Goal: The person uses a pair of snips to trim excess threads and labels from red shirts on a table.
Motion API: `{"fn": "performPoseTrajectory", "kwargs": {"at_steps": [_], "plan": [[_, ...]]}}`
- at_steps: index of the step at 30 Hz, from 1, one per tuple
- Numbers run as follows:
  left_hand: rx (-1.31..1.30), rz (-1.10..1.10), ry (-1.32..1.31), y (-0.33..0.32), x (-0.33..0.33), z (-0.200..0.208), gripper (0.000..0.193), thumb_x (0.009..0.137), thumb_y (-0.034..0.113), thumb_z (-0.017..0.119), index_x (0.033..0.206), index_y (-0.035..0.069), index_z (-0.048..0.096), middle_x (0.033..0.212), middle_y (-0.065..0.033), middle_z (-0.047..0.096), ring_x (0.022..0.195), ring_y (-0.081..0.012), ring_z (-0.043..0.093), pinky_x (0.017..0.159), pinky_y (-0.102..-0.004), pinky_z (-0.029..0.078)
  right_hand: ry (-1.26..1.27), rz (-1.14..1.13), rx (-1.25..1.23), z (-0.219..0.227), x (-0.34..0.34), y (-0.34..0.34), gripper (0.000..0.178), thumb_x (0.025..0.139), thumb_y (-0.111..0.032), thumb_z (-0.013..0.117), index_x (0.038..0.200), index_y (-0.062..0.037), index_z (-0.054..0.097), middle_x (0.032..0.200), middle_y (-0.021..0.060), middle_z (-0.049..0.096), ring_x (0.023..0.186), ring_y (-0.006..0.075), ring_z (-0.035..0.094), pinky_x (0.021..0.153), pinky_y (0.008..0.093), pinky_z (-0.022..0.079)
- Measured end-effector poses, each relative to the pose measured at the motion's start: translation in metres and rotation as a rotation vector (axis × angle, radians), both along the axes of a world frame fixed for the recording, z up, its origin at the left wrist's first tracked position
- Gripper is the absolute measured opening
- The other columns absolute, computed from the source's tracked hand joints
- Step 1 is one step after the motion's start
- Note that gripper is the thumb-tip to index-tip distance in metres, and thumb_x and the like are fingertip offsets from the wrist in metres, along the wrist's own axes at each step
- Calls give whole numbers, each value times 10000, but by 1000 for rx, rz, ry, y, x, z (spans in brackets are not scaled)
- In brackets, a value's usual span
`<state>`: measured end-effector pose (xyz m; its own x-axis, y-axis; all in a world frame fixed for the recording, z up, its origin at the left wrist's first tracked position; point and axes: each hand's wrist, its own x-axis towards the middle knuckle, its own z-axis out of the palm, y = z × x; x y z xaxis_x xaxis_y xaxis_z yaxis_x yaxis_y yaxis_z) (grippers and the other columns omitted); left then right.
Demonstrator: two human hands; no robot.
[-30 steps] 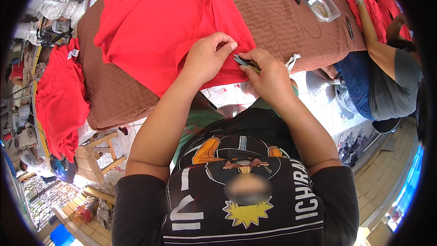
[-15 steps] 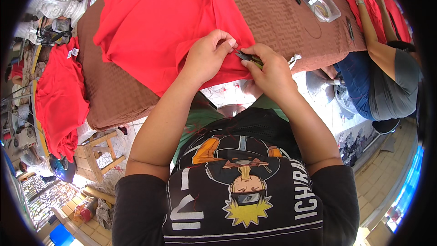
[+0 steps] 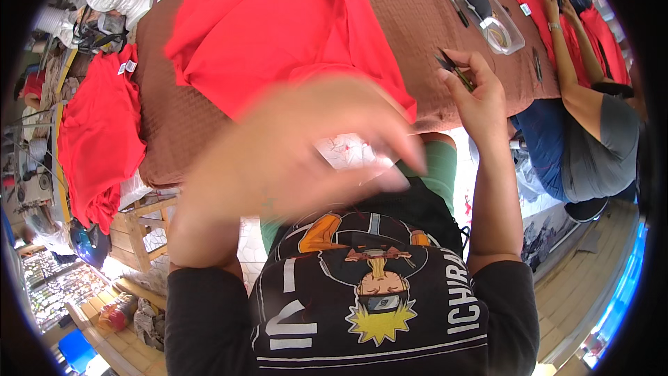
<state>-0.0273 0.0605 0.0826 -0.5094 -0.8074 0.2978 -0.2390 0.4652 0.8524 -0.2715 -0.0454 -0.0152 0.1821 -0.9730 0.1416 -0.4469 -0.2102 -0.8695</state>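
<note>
My right hand (image 3: 482, 94) is raised over the brown-covered table edge, its fingers closed around a small pair of thread snips (image 3: 452, 68). Dark pointed blades stick out past the fingertips, toward the upper left. My left hand (image 3: 313, 143) is lifted above my lap, large and smeared by motion; whether its fingers hold anything cannot be made out. Behind it lies a red garment (image 3: 278, 35), spread over the table with its near edge partly hidden by that hand. Neither hand appears to touch the cloth.
A clear plastic box (image 3: 497, 28) with small items and a black pen (image 3: 452, 1) lie at the upper right of the table (image 3: 431, 35). Another red garment (image 3: 97, 139) hangs at the left above a wooden stool (image 3: 142, 233). A person in grey (image 3: 598, 139) sits at the right.
My left hand has left the red cloth and swung up and back toward me. My right hand has moved off the cloth to the right, still holding the snips.
</note>
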Motion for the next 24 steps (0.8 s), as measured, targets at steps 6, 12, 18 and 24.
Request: {"fn": "performPoseTrajectory", "kwargs": {"at_steps": [6,12,18,24], "plan": [[-420,-562,519,68,-161,19,257,811,262,651,979,68,646,990,-155,643,837,-331,626,698,-513,479,178,48,-158,7,-8,-12,266,825,-72,703,1082,-28,649,832,77,655,709,120,575,673,270,471],[-508,-842,409,96,-240,38,216,819,232,621,935,52,638,928,-126,627,813,-311,612,693,-460,485,332,123,-191,11,-10,-13,273,826,-49,681,1091,-13,631,917,109,660,776,170,617,718,289,485],[-579,-652,250,65,-149,35,195,843,179,595,973,34,607,918,-103,576,816,-274,586,693,-400,488,365,423,-198,14,45,-18,354,755,-190,785,1040,-24,656,985,127,664,822,265,654,745,336,520],[-178,455,-316,-18,1,-51,455,789,184,701,1192,48,540,1160,-129,581,1076,-348,546,927,-434,431,470,641,48,-4,78,-19,409,756,-280,772,1052,-19,665,925,199,682,873,334,670,763,416,518]]}}
